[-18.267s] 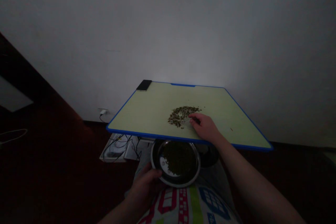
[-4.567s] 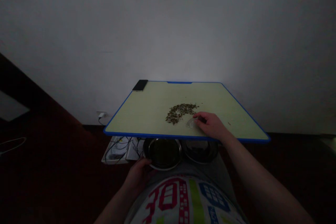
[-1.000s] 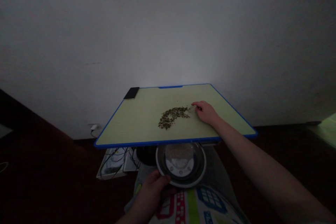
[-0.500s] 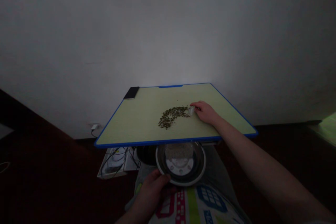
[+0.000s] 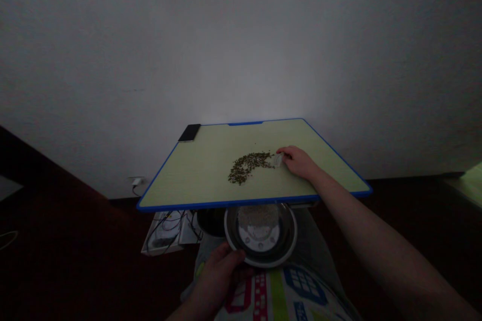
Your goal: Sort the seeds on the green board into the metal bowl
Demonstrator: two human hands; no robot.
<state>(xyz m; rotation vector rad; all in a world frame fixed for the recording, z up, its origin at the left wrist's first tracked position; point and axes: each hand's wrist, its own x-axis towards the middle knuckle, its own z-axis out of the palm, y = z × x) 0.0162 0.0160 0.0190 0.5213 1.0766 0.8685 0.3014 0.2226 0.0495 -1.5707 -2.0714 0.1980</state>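
Observation:
On the pale tabletop lies a curved spread of small brown-green grains (image 5: 243, 168). At its right end, my right hand (image 5: 297, 160) is closed on a small, pale, see-through flat piece (image 5: 278, 160), whose kind I cannot make out. The piece rests at or just above the surface, beside the grains. Below the near table edge, my left hand (image 5: 222, 266) grips the rim of a metal bowl (image 5: 276, 263), thumb on top and fingers hidden underneath. Inside the bowl is a pale layer of fine bits over a shiny bottom with round marks.
The blue-edged table (image 5: 196, 170) stands against a grey wall (image 5: 241, 50). A black phone-like slab (image 5: 189, 133) lies at its far left corner. Under the table are a dark round container (image 5: 211, 223) and a white box (image 5: 163, 233) with cables. A plugged-in charger (image 5: 137, 181) sits on the wall.
My right hand and the pale piece have shifted slightly right, away from the end of the grains. My left hand still holds the bowl in the same place.

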